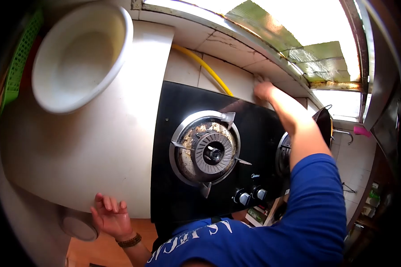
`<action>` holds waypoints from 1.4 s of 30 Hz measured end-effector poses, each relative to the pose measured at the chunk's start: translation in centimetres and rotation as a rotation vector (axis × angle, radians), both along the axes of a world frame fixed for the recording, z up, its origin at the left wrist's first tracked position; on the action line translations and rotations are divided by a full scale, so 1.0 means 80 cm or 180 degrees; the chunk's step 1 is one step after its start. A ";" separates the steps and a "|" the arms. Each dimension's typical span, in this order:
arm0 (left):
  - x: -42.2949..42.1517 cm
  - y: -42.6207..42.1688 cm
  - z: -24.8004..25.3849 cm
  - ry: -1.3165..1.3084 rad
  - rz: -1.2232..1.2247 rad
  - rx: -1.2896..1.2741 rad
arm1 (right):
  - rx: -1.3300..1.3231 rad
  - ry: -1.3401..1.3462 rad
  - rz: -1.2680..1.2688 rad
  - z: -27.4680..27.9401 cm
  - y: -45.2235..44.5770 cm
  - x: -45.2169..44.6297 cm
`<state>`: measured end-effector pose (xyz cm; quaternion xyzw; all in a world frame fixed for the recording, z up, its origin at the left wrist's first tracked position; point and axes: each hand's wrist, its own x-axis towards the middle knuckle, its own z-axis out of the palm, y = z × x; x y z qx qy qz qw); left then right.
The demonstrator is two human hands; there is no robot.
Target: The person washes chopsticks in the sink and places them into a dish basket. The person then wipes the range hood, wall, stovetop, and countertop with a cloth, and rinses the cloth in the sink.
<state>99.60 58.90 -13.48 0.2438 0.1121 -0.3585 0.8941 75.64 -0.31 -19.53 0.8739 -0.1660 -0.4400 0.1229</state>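
Observation:
My right hand (263,90) reaches across the black glass gas stove (196,98) to the tiled strip behind its back edge. Its fingers look bunched against the tiles; what they hold, if anything, I cannot make out. My left hand (112,217), with a beaded bracelet (129,240) at the wrist, is held by the front edge of the pale counter (98,164). Nothing is in it, and its fingers are apart and slightly curled. Between the hands lies the near burner (214,153), stained brown around its ring. Two control knobs (250,196) sit at the stove's front.
A large white basin (87,58) stands on the counter at the left, beside a green plastic basket (22,58). A yellow hose (205,66) runs behind the stove. A dark pan (323,122) is at the second burner (283,153). The window frame (272,53) borders the back.

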 end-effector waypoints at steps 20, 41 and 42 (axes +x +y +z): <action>0.014 0.006 -0.005 0.0119 -0.0380 -0.0001 | 0.0742 -0.2271 0.0765 -0.036 0.142 0.288; 0.000 0.000 -0.011 -0.0084 -0.0150 0.0150 | 0.0494 -0.0176 0.0060 0.142 0.113 0.227; 0.001 -0.002 -0.011 -0.0152 -0.0181 0.0154 | 0.0451 -0.0653 0.0051 0.150 0.101 0.216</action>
